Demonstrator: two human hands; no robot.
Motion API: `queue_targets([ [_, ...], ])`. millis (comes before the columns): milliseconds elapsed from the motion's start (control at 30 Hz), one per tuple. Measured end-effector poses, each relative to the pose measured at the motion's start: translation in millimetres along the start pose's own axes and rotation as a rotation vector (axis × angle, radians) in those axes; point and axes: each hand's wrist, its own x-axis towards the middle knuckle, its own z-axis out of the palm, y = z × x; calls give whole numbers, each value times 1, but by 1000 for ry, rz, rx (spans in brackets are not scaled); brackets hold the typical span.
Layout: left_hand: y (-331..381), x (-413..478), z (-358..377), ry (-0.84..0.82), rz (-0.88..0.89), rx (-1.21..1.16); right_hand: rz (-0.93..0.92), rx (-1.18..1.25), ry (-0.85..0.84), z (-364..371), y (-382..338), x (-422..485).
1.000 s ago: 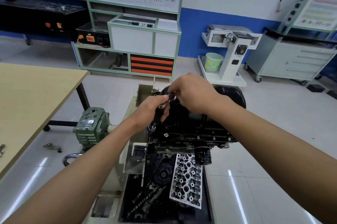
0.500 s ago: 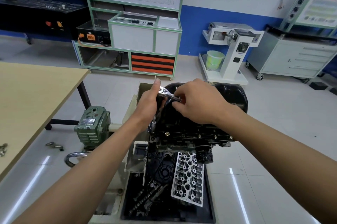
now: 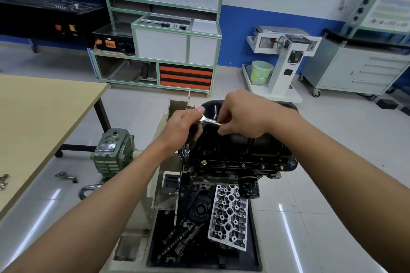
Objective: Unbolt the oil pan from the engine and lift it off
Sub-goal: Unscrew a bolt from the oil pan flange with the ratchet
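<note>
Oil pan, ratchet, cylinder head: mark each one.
Oil pan [image 3: 244,150]: head view, black side wall.
Ratchet [image 3: 207,120]: head view, middle of the shiny handle.
Cylinder head [image 3: 228,217]: head view, middle of its face.

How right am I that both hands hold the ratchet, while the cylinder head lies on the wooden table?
No: the head view shows the cylinder head in the black tray, not on the wooden table. The left hand and right hand do hold the ratchet.

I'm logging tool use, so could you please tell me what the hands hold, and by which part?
Both hold a ratchet wrench: the left hand wraps its head end, over the extension; the right hand grips the handle.
</note>
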Motion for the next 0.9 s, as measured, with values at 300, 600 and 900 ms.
queue_targets([
  [300,2,3,5,-156,-2,-31,-142,64,270,31,1,39],
  [600,-2,9,12,264,-131,-136,8,33,243,21,-8,-4],
  [900,2,4,11,208,-133,-172,-38,312,60,24,-27,-13],
])
